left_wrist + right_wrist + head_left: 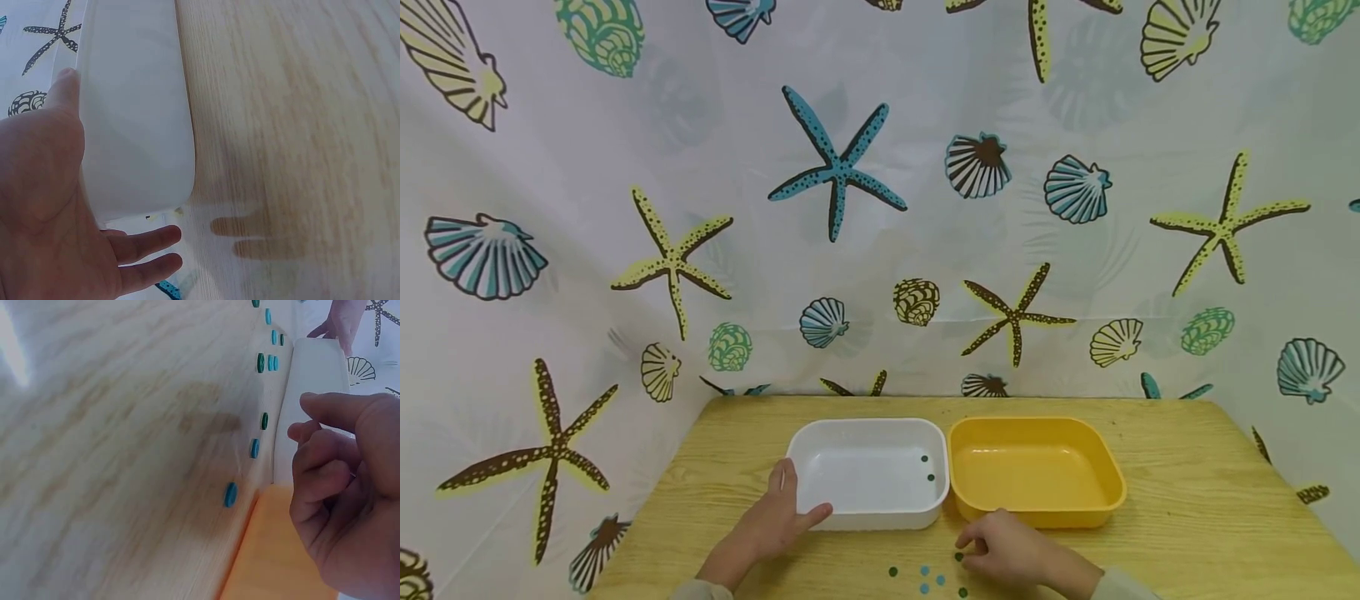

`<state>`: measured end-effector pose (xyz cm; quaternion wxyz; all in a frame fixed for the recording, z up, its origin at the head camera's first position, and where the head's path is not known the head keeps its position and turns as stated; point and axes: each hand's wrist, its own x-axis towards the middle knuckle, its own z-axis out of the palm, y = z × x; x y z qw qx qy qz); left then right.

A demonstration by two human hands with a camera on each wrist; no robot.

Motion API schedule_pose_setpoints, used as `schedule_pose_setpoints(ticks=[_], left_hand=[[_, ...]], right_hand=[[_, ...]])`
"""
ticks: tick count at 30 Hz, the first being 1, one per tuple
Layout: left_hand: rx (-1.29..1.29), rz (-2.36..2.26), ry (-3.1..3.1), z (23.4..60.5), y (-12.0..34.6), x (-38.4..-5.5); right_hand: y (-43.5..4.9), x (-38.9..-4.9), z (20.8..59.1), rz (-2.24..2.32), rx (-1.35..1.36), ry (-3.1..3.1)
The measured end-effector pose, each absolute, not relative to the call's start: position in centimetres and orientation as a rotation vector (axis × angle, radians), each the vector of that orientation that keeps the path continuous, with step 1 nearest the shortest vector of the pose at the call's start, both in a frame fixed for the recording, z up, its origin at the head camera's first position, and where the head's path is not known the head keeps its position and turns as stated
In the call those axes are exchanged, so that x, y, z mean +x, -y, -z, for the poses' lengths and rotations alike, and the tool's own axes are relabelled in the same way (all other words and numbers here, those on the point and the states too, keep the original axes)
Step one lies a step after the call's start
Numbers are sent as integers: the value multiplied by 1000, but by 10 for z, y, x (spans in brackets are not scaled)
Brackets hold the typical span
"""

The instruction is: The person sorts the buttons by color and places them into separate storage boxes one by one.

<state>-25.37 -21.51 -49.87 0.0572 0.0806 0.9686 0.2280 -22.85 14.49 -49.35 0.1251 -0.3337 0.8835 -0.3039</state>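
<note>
My left hand (pixel 775 521) rests at the left end of a white tub (pixel 880 520). In the left wrist view its thumb lies along the tub's rim, and the other fingers extend past the end wall. My right hand (pixel 1007 550) is just in front of a yellow tub (pixel 1037 518), fingers bent. A dark green disc (pixel 958 557) shows by its fingertips. The right wrist view reveals a gap between thumb and fingers, with nothing held there. Two dark green discs, one of them this disc (pixel 931 477), are inside the white tub.
Several small discs lie on the wooden table (pixel 1210 500) before the tubs, among them a green disc (pixel 892 572) and a light blue disc (pixel 925 570). The tubs stand side by side. A curtain (pixel 880 358) with starfish and shells hangs behind the table and along both sides.
</note>
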Motion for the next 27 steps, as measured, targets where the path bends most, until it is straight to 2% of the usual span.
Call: schedule_pose_setpoints(ticks=[27], left_hand=[[236, -708, -2928, 497, 214, -253]], right_hand=[[-142, -236, 507, 816, -973, -2562]])
